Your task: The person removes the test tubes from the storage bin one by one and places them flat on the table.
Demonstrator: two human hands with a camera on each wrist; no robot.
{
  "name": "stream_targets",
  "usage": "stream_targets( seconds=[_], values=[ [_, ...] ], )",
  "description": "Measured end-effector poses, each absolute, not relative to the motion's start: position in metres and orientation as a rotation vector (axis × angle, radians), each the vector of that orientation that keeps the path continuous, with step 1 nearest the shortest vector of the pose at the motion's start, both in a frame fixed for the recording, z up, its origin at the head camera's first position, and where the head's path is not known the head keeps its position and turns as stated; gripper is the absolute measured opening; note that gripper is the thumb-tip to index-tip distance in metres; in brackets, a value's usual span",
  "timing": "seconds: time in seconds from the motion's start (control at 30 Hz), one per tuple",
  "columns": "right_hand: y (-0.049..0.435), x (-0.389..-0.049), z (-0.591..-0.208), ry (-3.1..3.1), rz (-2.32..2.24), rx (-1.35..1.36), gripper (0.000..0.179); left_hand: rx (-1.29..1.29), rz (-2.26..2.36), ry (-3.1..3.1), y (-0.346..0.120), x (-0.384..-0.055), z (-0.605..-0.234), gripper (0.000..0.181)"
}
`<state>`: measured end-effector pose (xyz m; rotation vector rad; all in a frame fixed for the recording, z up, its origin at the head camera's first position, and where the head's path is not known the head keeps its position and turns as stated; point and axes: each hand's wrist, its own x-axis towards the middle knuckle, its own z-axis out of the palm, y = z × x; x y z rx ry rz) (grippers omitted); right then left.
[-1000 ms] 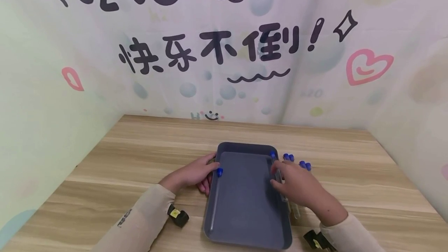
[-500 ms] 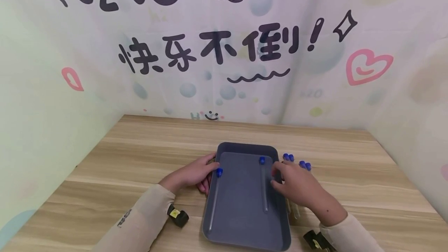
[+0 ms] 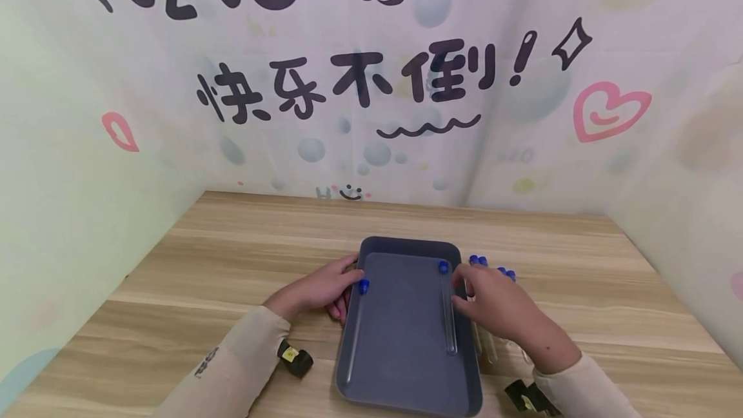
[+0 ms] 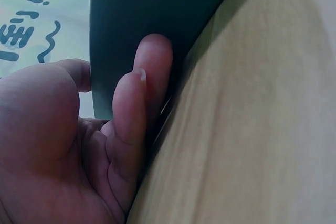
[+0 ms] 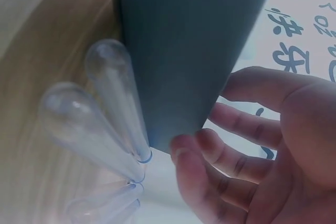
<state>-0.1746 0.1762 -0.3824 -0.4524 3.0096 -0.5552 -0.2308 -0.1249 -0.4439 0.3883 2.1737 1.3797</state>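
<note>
A grey tray lies on the wooden table. My left hand grips its left rim, thumb over the edge and fingertips against the outer wall. Inside, a blue-capped clear tube lies along the left wall, its cap just by my thumb. Another blue-capped test tube lies along the right side of the tray floor. Over the right rim hovers my right hand, fingers loosely bent and holding nothing, beside that tube.
Outside the tray's right wall, several more blue-capped test tubes lie on the table, partly hidden by my right hand. Their rounded clear ends show in the right wrist view. A printed cloth backdrop stands behind the table.
My right hand has let go of a test tube inside the tray. The tube rolled left, then back a little to the right. My left hand has stayed on the rim.
</note>
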Motion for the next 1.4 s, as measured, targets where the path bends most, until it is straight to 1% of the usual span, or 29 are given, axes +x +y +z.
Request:
stream_targets(
  seconds=[0.57,1.03,1.4],
  values=[
    [0.165,-0.171,-0.381,3.055,-0.625,-0.49,0.021,0.393,1.381,2.171,-0.125,-0.23,-0.444,0.058],
    [0.158,-0.167,-0.387,3.075,-0.612,-0.692,0.021,0.399,1.383,2.176,-0.124,-0.229,-0.443,0.059],
    [0.154,-0.166,-0.392,2.97,-0.622,-0.618,0.023,0.389,1.385,2.176,-0.124,-0.229,-0.444,0.059]
  ],
)
